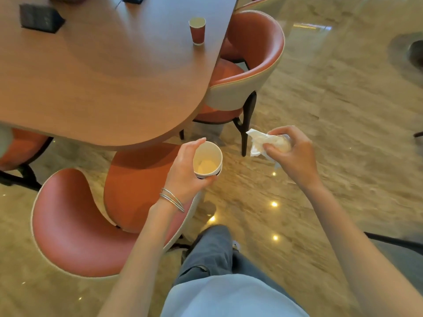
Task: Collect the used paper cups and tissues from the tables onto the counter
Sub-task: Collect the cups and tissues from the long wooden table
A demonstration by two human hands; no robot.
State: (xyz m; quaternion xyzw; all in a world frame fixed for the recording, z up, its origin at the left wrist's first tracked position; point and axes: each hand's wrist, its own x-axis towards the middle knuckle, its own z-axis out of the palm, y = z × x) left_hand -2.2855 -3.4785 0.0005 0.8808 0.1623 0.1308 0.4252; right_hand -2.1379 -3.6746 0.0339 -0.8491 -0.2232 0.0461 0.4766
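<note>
With both hands full, the red paper cup upright on the rounded wooden table could be toppled when reached for, or the crumpled white tissue clutched in the right hand dropped. Counted: one tabled cup, one tissue, and seemingly two nested white-lined paper cups gripped in the left hand.
</note>
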